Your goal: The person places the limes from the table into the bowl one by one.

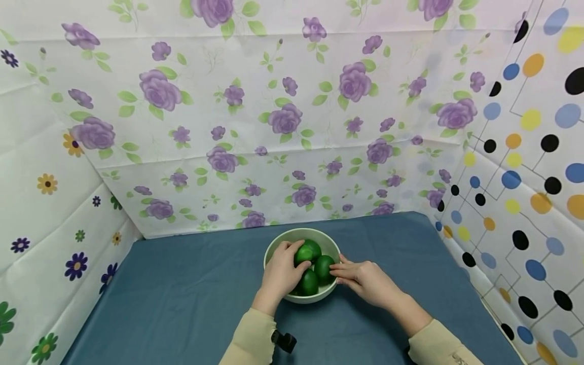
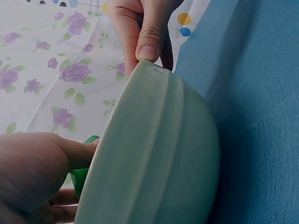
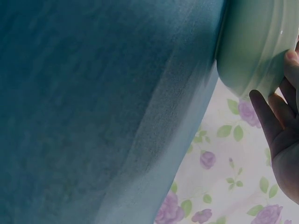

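Observation:
A pale green bowl (image 1: pixel 302 299) holds several smooth, dark green limes (image 1: pixel 324 269). My left hand (image 1: pixel 284 267) reaches over the bowl's left rim, its thumb and fingers around a lime (image 1: pixel 304 253) at the back left. Part of that lime (image 2: pixel 79 179) shows beside the thumb in the left wrist view. My right hand (image 1: pixel 365 280) grips the bowl's right rim, fingertips close to the right-hand lime. In the left wrist view, the right thumb (image 2: pixel 148 49) lies at the rim. The right wrist view shows fingers (image 3: pixel 266 112) against the bowl's outer side.
The bowl stands on a blue cloth-covered table (image 1: pixel 191 299). A flowered sheet (image 1: pixel 255 126) hangs behind it, with a dotted sheet (image 1: pixel 515 203) on the right. A black strap device (image 1: pixel 285 341) sits on the left wrist.

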A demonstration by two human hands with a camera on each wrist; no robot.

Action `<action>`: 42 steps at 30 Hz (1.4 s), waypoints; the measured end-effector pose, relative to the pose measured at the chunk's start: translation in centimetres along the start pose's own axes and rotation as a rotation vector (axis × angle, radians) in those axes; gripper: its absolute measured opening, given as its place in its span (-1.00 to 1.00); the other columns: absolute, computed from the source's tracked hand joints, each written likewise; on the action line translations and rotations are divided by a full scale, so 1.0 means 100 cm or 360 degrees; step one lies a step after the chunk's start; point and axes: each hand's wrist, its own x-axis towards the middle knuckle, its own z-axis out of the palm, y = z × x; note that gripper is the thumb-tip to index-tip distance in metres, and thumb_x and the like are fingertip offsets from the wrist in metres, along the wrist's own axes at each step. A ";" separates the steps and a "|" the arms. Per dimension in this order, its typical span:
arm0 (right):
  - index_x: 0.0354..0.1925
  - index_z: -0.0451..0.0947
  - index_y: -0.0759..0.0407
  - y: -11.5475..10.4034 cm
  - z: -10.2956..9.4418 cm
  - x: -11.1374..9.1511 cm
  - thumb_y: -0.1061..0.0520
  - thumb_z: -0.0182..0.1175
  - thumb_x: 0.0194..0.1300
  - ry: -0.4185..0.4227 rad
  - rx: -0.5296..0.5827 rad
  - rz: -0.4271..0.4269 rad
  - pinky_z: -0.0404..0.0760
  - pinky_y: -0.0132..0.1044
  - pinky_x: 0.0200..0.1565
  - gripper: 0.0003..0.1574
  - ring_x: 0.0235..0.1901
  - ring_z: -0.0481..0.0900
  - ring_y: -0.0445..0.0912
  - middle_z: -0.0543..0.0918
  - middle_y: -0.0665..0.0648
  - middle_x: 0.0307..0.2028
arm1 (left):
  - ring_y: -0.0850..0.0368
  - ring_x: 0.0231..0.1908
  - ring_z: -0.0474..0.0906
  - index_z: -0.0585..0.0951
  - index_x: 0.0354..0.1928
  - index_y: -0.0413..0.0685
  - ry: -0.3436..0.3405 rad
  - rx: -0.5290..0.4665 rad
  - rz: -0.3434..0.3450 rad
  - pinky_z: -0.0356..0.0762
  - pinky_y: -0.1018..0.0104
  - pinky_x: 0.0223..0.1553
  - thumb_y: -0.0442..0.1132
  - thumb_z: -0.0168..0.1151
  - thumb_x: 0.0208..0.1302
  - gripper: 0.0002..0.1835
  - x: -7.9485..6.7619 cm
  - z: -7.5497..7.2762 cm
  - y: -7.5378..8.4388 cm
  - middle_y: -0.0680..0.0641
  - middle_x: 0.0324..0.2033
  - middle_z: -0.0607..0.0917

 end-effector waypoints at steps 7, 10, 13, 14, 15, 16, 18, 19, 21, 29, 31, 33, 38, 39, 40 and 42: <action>0.30 0.73 0.06 0.000 0.000 0.001 0.05 0.36 0.52 -0.0011 -0.0003 -0.0006 0.79 -0.14 0.06 -0.55 0.40 0.52 0.17 0.70 0.04 0.28 | -0.19 0.16 0.59 0.56 0.49 0.03 0.0000 0.0042 0.0028 0.70 -0.14 0.07 -0.05 0.51 0.42 -0.34 -0.001 0.002 -0.002 -0.22 0.23 0.59; 0.30 0.73 0.06 0.000 0.001 0.001 0.05 0.36 0.52 -0.0013 -0.0004 -0.0004 0.79 -0.15 0.05 -0.55 0.39 0.52 0.16 0.69 0.04 0.28 | -0.19 0.16 0.58 0.56 0.50 0.02 0.0003 0.0055 0.0048 0.70 -0.14 0.07 -0.05 0.53 0.40 -0.32 -0.001 0.002 -0.004 -0.23 0.23 0.58; 0.30 0.73 0.05 0.000 0.000 0.001 0.05 0.37 0.51 -0.0010 -0.0005 0.0004 0.79 -0.15 0.05 -0.55 0.39 0.52 0.15 0.69 0.03 0.28 | -0.19 0.16 0.59 0.55 0.50 0.01 -0.0001 0.0045 0.0059 0.70 -0.14 0.07 -0.04 0.53 0.40 -0.31 -0.001 0.002 -0.005 -0.23 0.23 0.58; 0.30 0.73 0.05 0.000 0.000 0.001 0.05 0.37 0.51 -0.0010 -0.0006 0.0005 0.79 -0.14 0.06 -0.55 0.39 0.52 0.15 0.69 0.02 0.28 | -0.18 0.16 0.59 0.56 0.50 0.01 -0.0002 0.0041 0.0058 0.70 -0.14 0.06 -0.05 0.53 0.40 -0.31 -0.001 0.002 -0.005 -0.23 0.23 0.58; 0.30 0.73 0.04 0.000 0.000 0.001 0.05 0.37 0.51 -0.0011 -0.0007 0.0006 0.79 -0.14 0.06 -0.55 0.39 0.52 0.15 0.69 0.02 0.28 | -0.18 0.16 0.59 0.55 0.50 0.01 -0.0002 0.0039 0.0056 0.70 -0.14 0.06 -0.05 0.53 0.40 -0.31 -0.001 0.001 -0.005 -0.22 0.23 0.58; 0.30 0.73 0.04 0.001 0.000 0.001 0.04 0.36 0.51 -0.0013 -0.0008 0.0006 0.79 -0.14 0.05 -0.55 0.39 0.52 0.15 0.69 0.02 0.28 | -0.18 0.16 0.59 0.55 0.50 0.02 -0.0001 0.0034 0.0054 0.70 -0.14 0.06 -0.05 0.53 0.40 -0.31 -0.001 0.001 -0.005 -0.22 0.23 0.58; 0.30 0.73 0.04 0.001 -0.001 0.001 0.04 0.36 0.52 -0.0015 -0.0012 0.0003 0.79 -0.14 0.05 -0.55 0.39 0.52 0.16 0.69 0.02 0.28 | -0.18 0.16 0.59 0.56 0.50 0.02 0.0001 0.0025 0.0053 0.70 -0.14 0.06 -0.06 0.53 0.40 -0.32 -0.002 0.001 -0.005 -0.22 0.23 0.58; 0.30 0.73 0.05 0.001 -0.001 0.001 0.04 0.36 0.52 -0.0016 -0.0013 -0.0001 0.79 -0.14 0.05 -0.55 0.39 0.52 0.17 0.69 0.03 0.28 | -0.18 0.16 0.59 0.55 0.50 0.02 0.0002 0.0024 0.0052 0.70 -0.14 0.06 -0.06 0.53 0.40 -0.32 -0.002 0.001 -0.005 -0.22 0.24 0.58; 0.30 0.73 0.06 0.001 -0.002 0.002 0.05 0.36 0.52 -0.0016 -0.0014 -0.0005 0.79 -0.15 0.04 -0.55 0.39 0.52 0.17 0.69 0.03 0.28 | -0.18 0.18 0.58 0.55 0.51 0.02 0.0006 0.0013 0.0053 0.69 -0.15 0.08 -0.05 0.51 0.41 -0.32 -0.001 0.001 -0.006 -0.22 0.26 0.57; 0.31 0.72 0.07 0.000 -0.002 0.003 0.07 0.36 0.52 -0.0021 -0.0025 -0.0011 0.79 -0.11 0.06 -0.55 0.39 0.52 0.18 0.69 0.05 0.28 | -0.23 0.39 0.46 0.52 0.54 0.04 -0.0004 -0.0100 0.0170 0.60 -0.23 0.24 -0.01 0.42 0.50 -0.35 -0.006 -0.004 -0.013 -0.21 0.45 0.45; 0.32 0.72 0.07 -0.001 -0.001 0.004 0.06 0.34 0.54 -0.0024 -0.0023 -0.0015 0.79 -0.11 0.06 -0.55 0.40 0.51 0.18 0.68 0.05 0.29 | -0.24 0.46 0.38 0.49 0.56 0.07 0.0011 -0.0120 0.0203 0.55 -0.26 0.29 0.00 0.41 0.51 -0.34 -0.010 -0.010 -0.017 -0.21 0.51 0.39; 0.32 0.71 0.07 -0.002 -0.001 0.004 0.06 0.33 0.55 -0.0029 -0.0017 -0.0005 0.79 -0.10 0.07 -0.55 0.42 0.49 0.18 0.68 0.06 0.30 | -0.25 0.52 0.29 0.47 0.58 0.07 0.0033 -0.0135 0.0245 0.49 -0.30 0.34 0.02 0.39 0.52 -0.33 -0.015 -0.016 -0.021 -0.22 0.56 0.33; 0.37 0.67 0.10 -0.004 -0.005 0.003 0.04 0.30 0.58 -0.0071 -0.0010 0.0063 0.70 0.05 0.20 -0.52 0.49 0.39 0.17 0.63 0.09 0.37 | -0.27 0.60 0.12 0.38 0.64 0.06 0.0084 -0.0131 0.0326 0.35 -0.40 0.41 0.09 0.35 0.54 -0.26 -0.032 -0.034 -0.040 -0.22 0.64 0.19; 0.39 0.65 0.10 -0.005 -0.006 0.003 0.03 0.29 0.59 -0.0089 -0.0012 0.0078 0.66 0.08 0.25 -0.50 0.51 0.36 0.16 0.60 0.08 0.39 | -0.28 0.61 0.10 0.36 0.65 0.05 0.0095 -0.0118 0.0330 0.33 -0.42 0.42 0.09 0.34 0.54 -0.24 -0.036 -0.038 -0.045 -0.22 0.64 0.17; 0.42 0.61 0.09 -0.006 -0.007 0.002 0.00 0.28 0.60 -0.0113 -0.0013 0.0099 0.62 0.10 0.29 -0.47 0.54 0.31 0.15 0.57 0.08 0.42 | -0.29 0.62 0.07 0.34 0.66 0.06 0.0107 -0.0101 0.0327 0.30 -0.45 0.42 0.10 0.34 0.54 -0.22 -0.040 -0.041 -0.051 -0.22 0.65 0.14; 0.52 0.51 0.05 -0.007 -0.009 -0.001 -0.04 0.28 0.60 -0.0175 -0.0011 0.0150 0.53 0.17 0.37 -0.37 0.59 0.21 0.14 0.47 0.07 0.51 | -0.33 0.63 0.01 0.30 0.68 0.06 0.0131 -0.0057 0.0321 0.23 -0.51 0.42 0.10 0.35 0.53 -0.19 -0.049 -0.048 -0.064 -0.23 0.67 0.10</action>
